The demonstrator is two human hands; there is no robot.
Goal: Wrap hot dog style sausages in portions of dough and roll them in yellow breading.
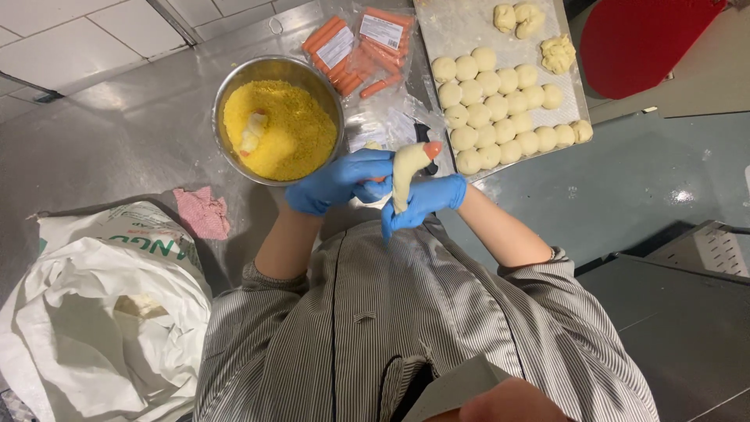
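A dough-wrapped sausage (407, 173), pale with one orange tip poking out at its upper end, sits upright between both blue-gloved hands just in front of the steel bowl (234, 78). The right hand (426, 202) cups it from below with fingers closed around the lower dough, and the left hand (337, 181) presses in from the side, fingers curled against the roll. The bowl, just beyond the left hand, holds yellow crumbs (297, 129), and one more wrapped sausage (252, 131) lies in them, partly coated. To the right of the bowl lies a metal tray (461, 27) carrying about twenty-one round dough balls (495, 107) packed in rows, plus three rougher dough lumps (558, 53) at its far end. Beyond the bowl, between it and the tray, lie two clear packs of orange sausages (363, 48). To the left of the bowl and nearer the person, one pink cloth (201, 212) rests on the steel desk (133, 133), and a large white sack (101, 312) slumps beside it. Far right of the bowl, past the tray, stands one red board (641, 43).
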